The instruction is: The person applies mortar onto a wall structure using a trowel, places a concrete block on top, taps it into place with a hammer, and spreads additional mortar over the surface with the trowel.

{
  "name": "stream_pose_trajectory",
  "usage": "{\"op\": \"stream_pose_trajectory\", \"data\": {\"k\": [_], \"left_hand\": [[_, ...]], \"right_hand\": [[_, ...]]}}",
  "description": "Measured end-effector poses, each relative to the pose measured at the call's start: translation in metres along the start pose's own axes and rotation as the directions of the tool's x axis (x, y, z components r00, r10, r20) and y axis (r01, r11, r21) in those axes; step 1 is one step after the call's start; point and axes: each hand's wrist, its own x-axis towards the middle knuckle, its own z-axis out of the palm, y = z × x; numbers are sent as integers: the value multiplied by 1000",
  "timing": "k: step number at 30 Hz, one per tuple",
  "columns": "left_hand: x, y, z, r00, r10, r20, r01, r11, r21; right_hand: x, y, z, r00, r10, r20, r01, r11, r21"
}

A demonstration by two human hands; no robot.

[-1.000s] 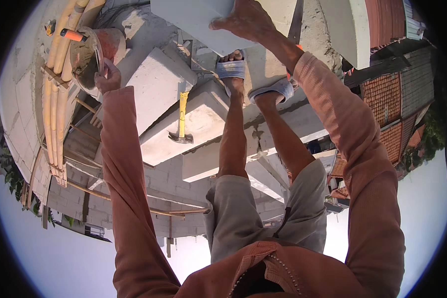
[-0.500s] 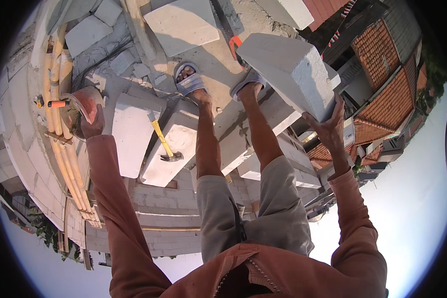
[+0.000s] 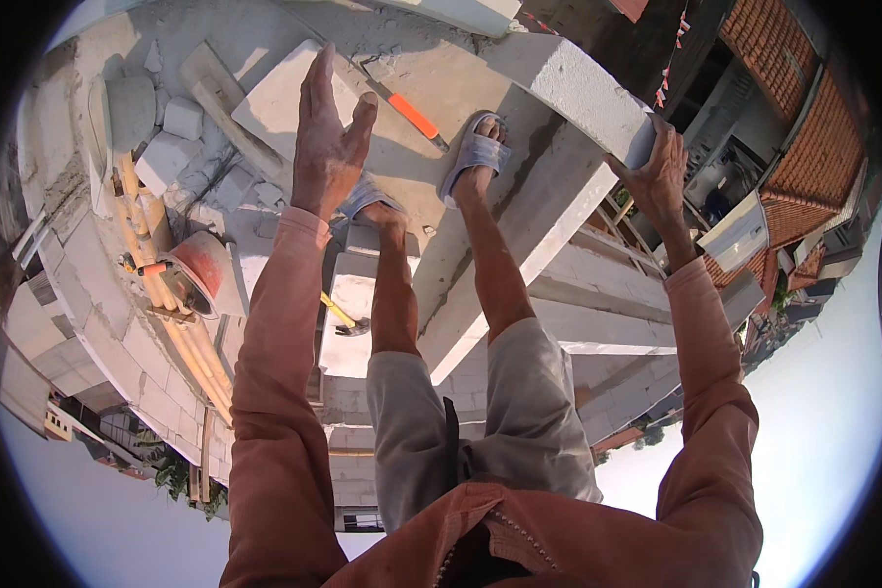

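Observation:
My left hand point(image 3: 326, 147) reaches forward above the floor, empty, its fingers stretched out and the thumb apart. Below it lies a flat white block point(image 3: 279, 103). My right hand point(image 3: 657, 176) has its fingers and thumb round the near end of a long white building block point(image 3: 588, 83). That block lies along the top of a pale wall point(image 3: 559, 201) on my right, its far part running toward the top edge. A handsaw with an orange handle point(image 3: 415, 116) lies on the floor between my left hand and my right foot.
A reddish bucket point(image 3: 198, 272) stands at the left beside bamboo poles point(image 3: 157, 284). A yellow-handled hammer point(image 3: 348, 321) rests on a white block near my left leg. Broken block pieces point(image 3: 181, 118) litter the far left. Beyond the wall, tiled roofs point(image 3: 813, 176) lie below.
My left hand has left the bucket's rim and swung right and forward, opening out. The long block in my right hand has shifted forward and right, onto the wall. My view has turned.

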Motion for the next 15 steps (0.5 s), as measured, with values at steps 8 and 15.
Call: {"op": "stream_pose_trajectory", "data": {"k": [8, 15], "left_hand": [[55, 38, 44, 932, 293, 213, -346, 893, 287], [111, -33, 93, 783, 330, 528, -601, 619, 505]], "right_hand": [[34, 18, 44, 998, 57, 34, -60, 993, 103], [69, 28, 84, 999, 41, -24, -38, 991, 125]]}}
